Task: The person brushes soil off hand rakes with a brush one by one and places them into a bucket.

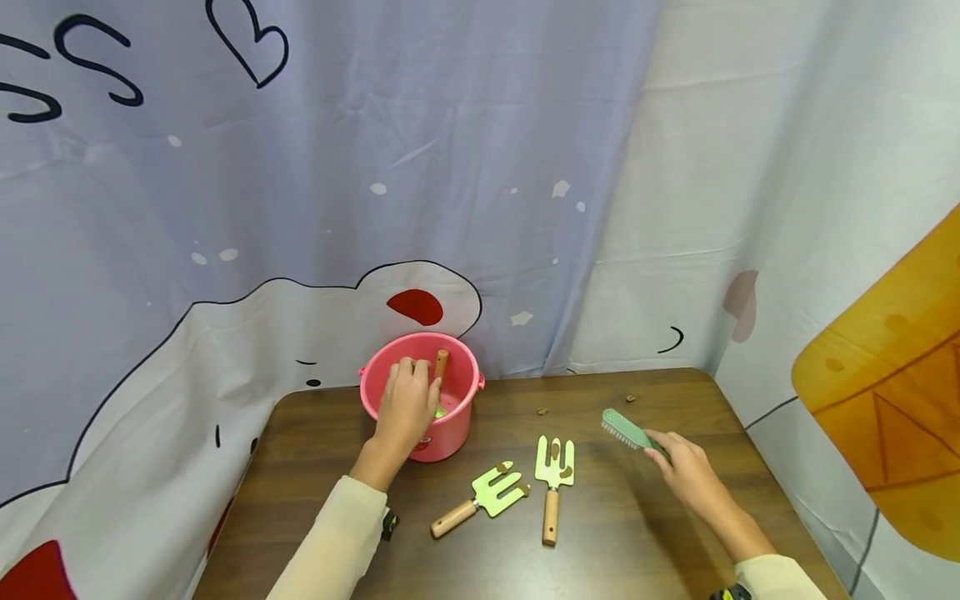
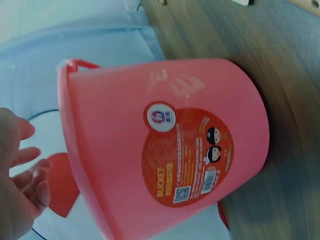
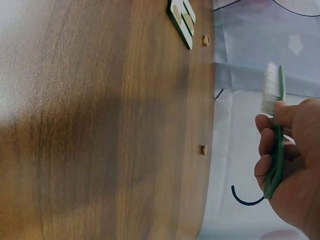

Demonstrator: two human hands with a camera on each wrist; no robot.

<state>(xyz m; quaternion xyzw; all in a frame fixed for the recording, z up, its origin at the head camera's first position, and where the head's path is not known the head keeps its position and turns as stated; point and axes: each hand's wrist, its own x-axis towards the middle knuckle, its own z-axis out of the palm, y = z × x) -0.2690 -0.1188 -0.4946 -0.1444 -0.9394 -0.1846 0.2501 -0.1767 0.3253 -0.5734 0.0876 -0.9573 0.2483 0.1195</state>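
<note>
My left hand is over the mouth of a pink bucket, its fingers loosely bent and holding nothing that shows in the left wrist view. Inside the bucket leans a tool with a wooden handle; a bit of light green shows lower down, and the rest is hidden. Out to the right, my right hand grips a green brush by its handle, white bristles pointing away from the palm. The brush is held above the table. Two light-green hand forks with wooden handles, one slanted and one straight, lie between the hands.
Brown smudges mark the tines of both forks. Two small brown bits, one left and one right, lie near the back edge of the wooden table. A printed curtain hangs behind the table.
</note>
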